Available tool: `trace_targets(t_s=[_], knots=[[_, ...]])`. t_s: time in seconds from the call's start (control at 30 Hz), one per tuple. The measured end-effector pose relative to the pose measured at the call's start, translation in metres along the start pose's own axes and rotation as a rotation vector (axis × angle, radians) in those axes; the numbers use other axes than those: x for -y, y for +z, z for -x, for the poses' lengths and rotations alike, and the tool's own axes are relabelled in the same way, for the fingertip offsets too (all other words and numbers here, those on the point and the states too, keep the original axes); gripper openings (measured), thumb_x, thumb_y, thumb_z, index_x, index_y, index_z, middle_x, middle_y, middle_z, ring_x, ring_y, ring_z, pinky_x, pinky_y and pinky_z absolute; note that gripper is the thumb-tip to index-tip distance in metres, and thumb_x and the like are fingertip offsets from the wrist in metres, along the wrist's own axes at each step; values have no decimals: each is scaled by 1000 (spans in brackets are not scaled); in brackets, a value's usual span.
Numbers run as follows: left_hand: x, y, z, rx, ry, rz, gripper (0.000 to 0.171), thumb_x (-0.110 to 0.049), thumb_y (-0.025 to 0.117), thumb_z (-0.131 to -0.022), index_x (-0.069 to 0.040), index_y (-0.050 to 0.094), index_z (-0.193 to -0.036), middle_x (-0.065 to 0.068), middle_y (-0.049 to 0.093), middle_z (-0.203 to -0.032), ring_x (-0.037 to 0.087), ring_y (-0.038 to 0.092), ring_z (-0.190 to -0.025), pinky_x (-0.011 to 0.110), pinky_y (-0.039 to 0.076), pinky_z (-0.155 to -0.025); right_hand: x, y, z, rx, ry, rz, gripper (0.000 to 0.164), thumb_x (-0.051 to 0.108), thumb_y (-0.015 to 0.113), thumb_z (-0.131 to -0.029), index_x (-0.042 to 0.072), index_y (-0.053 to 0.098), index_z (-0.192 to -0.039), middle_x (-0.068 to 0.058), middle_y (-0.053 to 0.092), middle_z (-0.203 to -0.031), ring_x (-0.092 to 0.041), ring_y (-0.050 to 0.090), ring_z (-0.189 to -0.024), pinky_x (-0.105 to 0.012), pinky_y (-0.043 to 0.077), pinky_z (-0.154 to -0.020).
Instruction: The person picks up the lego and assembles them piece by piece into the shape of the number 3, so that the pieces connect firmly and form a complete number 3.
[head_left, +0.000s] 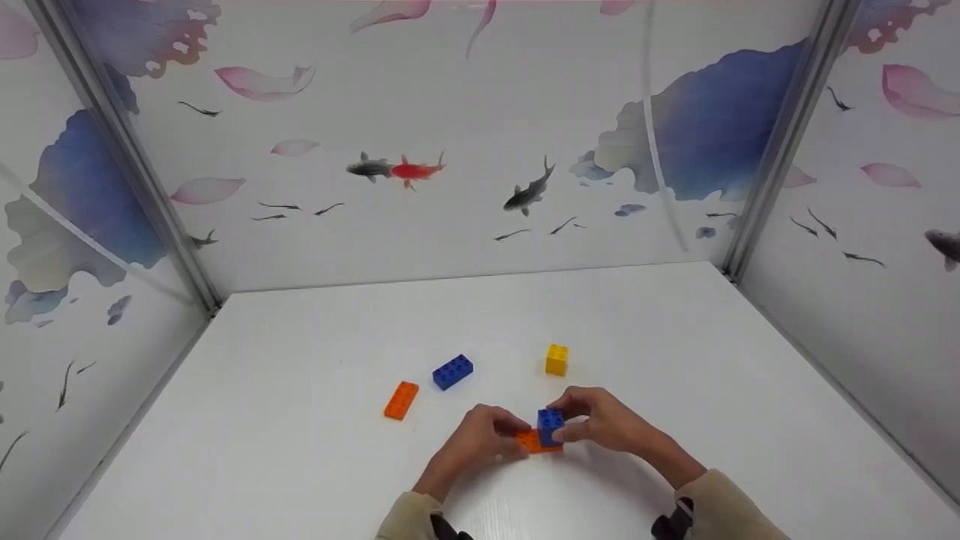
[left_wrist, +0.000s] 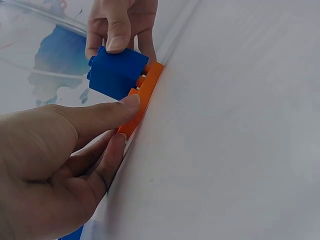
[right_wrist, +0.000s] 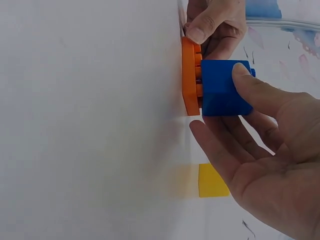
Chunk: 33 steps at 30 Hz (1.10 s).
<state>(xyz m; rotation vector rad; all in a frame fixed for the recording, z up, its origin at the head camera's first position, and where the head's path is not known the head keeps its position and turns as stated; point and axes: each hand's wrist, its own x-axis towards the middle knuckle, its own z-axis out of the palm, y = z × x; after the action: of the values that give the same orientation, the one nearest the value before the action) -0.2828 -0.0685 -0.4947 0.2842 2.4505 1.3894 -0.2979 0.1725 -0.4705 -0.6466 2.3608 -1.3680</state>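
My left hand (head_left: 484, 435) pinches the left end of a flat orange toy brick (head_left: 529, 441), thumb on its studded top, low at the white table. A small square blue brick (head_left: 550, 426) is gripped between thumb and fingers of my right hand (head_left: 607, 421). It stands over the right part of the orange brick, and orange studs (left_wrist: 141, 81) show in a narrow gap between them in the left wrist view. In the right wrist view the blue brick (right_wrist: 225, 87) sits right at those studs, with my left thumb at the orange brick's far end.
Left of the hands lie a second flat orange brick (head_left: 401, 400) and a longer blue brick (head_left: 453, 372) with two rows of studs. A small yellow brick (head_left: 556, 360) stands beyond my right hand. White panels (head_left: 465, 255) with painted fish enclose the table's back and sides.
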Motion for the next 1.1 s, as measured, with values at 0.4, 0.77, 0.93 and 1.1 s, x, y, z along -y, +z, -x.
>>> trace_targets(t_s=[0.4,0.77,0.93,1.1], knots=[[-3,-1,-1,10,-12,-2,25,-8,81,-83,-19,78,-104,-4,73,-98,13,65,-92,38,56,-98,9,-7,-7,41,5,127,29,12,83,-82,8,67,-106,-10,71,-113,-26,69,-105,-44,59,-94],[-1,0,0,-1,29,-15,26,-6,81,-82,-16,79,-106,-3,74,-100,12,65,-91,37,57,-96,10,-8,-12,65,25,145,28,9,84,-78,8,68,-101,-9,75,-110,-21,69,-99,-45,58,-96],[-2,0,-2,-1,24,-10,25,-8,81,-82,-16,78,-106,-2,74,-100,12,65,-91,36,57,-95,9,-10,-13,55,42,153,28,10,86,-77,8,68,-98,-9,74,-111,-19,66,-95,-44,58,-95],[-1,0,-2,-1,25,-12,25,-7,81,-82,-15,78,-105,-2,74,-99,12,65,-90,36,58,-94,7,-10,-14,70,49,139,28,11,85,-78,9,67,-99,-9,75,-112,-18,66,-96,-43,58,-96]])
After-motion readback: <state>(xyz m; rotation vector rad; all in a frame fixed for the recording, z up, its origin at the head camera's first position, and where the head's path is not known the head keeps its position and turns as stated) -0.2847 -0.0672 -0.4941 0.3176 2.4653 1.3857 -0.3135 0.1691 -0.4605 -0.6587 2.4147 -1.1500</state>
